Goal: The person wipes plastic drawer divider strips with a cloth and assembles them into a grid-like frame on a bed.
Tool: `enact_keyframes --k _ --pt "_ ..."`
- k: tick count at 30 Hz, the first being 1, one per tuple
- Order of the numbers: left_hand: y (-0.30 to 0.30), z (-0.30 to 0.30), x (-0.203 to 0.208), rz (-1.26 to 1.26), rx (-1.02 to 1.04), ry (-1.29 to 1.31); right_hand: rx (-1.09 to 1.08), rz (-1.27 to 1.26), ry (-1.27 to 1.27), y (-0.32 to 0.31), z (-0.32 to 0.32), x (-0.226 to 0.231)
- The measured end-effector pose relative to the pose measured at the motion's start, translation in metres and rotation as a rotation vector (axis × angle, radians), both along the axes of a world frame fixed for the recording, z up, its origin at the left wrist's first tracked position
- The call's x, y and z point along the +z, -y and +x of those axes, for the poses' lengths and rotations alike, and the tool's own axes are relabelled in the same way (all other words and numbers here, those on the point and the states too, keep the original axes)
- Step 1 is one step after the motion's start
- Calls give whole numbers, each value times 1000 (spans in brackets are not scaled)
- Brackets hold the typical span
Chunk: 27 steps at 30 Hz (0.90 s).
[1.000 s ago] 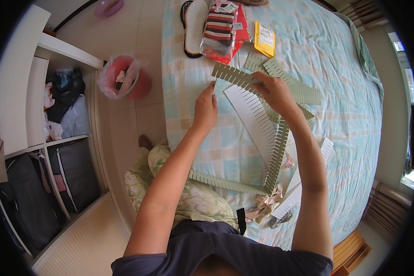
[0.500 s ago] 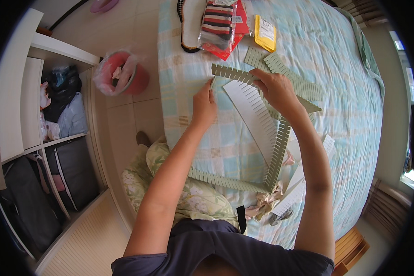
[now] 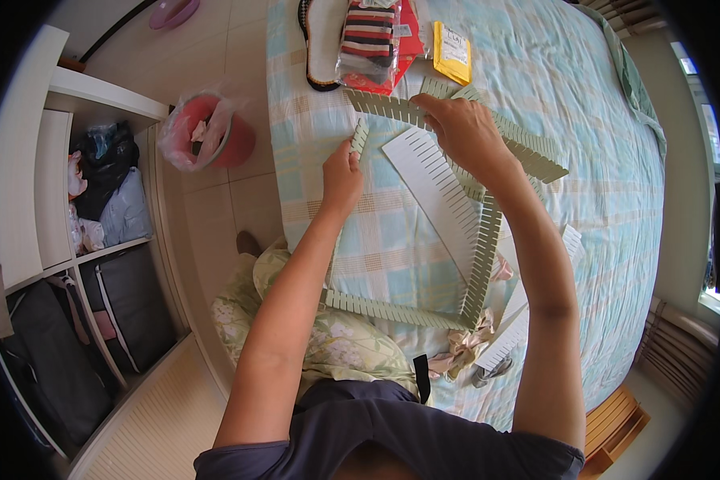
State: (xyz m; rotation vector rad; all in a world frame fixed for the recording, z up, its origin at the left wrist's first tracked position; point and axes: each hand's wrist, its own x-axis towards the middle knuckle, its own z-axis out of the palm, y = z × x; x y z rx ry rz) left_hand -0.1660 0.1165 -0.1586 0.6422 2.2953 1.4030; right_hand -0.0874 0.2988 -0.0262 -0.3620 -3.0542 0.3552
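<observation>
My left hand (image 3: 342, 180) is closed on the upper end of a green slotted divider strip (image 3: 360, 136). Most of that strip is hidden behind my left forearm. My right hand (image 3: 466, 134) grips another green slotted strip (image 3: 378, 106), its free end pointing left. A gap separates this end from the strip in my left hand. Toward my body, a right-hand side strip (image 3: 482, 252) and a near side strip (image 3: 396, 310) meet at a corner, making an open four-sided outline. Inside it lies a pale slotted strip (image 3: 428, 188) on the bed. More green strips (image 3: 528, 144) lie beyond my right hand.
The plaid bedsheet (image 3: 384, 256) lies under everything. Bagged striped fabric (image 3: 368, 36), an insole (image 3: 322, 48) and a yellow packet (image 3: 453, 53) are at the far side. Crumpled cloth (image 3: 464, 352) lies near me. A pink lined bin (image 3: 236, 138) stands left, beside an open wardrobe (image 3: 60, 248).
The strip end in my left hand has come away from the other strip's end and tilted, opening a gap. The far strip's free end has shifted left and away from me.
</observation>
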Motion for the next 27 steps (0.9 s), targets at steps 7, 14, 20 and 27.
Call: enact_keyframes --k 7,14,20,27 --pt "-1 2 2 4 11 -20 -21 -45 31 -4 6 2" --pt "-2 2 2 9 10 10 5 2 3 -9 10 -3" --pt "-2 2 1 12 17 4 -37 -16 128 -10 8 1" --pt "-2 4 3 34 28 23 -46 -41 155 -10 8 -4"
